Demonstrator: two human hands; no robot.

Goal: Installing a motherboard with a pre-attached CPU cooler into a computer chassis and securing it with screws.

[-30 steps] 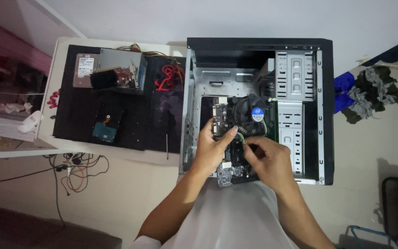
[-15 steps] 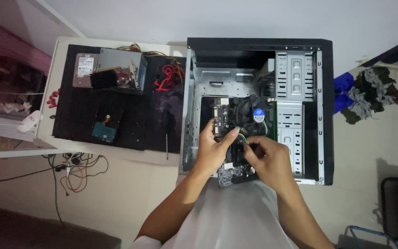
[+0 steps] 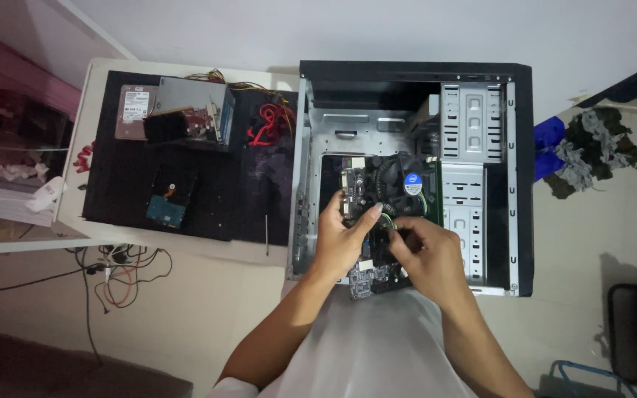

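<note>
- I see my left hand (image 3: 344, 237) inside the open computer case (image 3: 414, 169), fingers curled around the left edge of the motherboard (image 3: 377, 221), thumb pointing toward 1 o'clock.
- My right hand (image 3: 425, 254) sits just beside it at 3 o'clock, fingers pinched on the board's middle; what they pinch is hidden from me.
- The motherboard lies inside the case, low and central, its round CPU cooler fan (image 3: 403, 183) at 12 o'clock from my hands.
- A silver drive cage (image 3: 472, 133) stands at 1 o'clock from the fan.
- At 9 o'clock from the case, the table (image 3: 86, 110) carries a black mat (image 3: 127, 199) with a hard drive (image 3: 135, 112), a power supply (image 3: 193, 103) with red cables (image 3: 263, 121), and a screwdriver (image 3: 266, 234).
</note>
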